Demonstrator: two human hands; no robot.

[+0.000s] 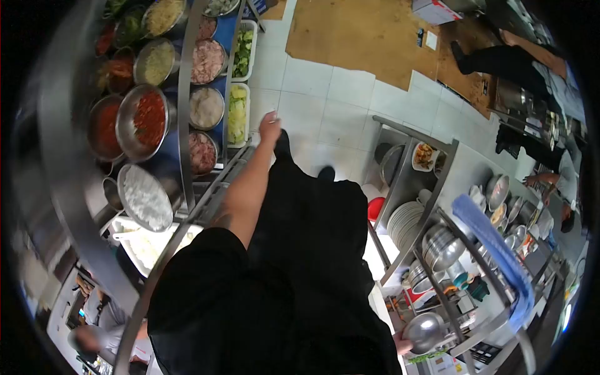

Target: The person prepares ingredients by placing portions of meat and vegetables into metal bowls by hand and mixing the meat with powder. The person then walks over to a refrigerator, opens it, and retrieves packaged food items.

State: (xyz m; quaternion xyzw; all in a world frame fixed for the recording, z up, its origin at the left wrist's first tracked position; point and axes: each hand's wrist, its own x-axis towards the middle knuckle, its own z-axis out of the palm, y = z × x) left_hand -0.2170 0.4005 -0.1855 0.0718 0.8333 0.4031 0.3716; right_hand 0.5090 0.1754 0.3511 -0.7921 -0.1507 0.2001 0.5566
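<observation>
My left hand [270,129] hangs over the tiled floor with its fingers curled closed. Whatever it may hold is too small to make out. Beside it, on the left rack, stand a white tray of pale yellow-green leaves [237,115] and a bowl of pinkish-red meat [202,154]. At the lower right, my right hand [402,344] is mostly hidden by my black clothing. Its visible fingers grip the rim of a shiny metal bowl [424,332].
Metal bowls of chopped red food [149,119] and white food [147,199] fill the left shelves. Stacked plates [405,224] and a blue towel [494,250] are on the right racks. Other people [550,69] stand at the right and lower left. Brown cardboard [350,37] covers floor ahead.
</observation>
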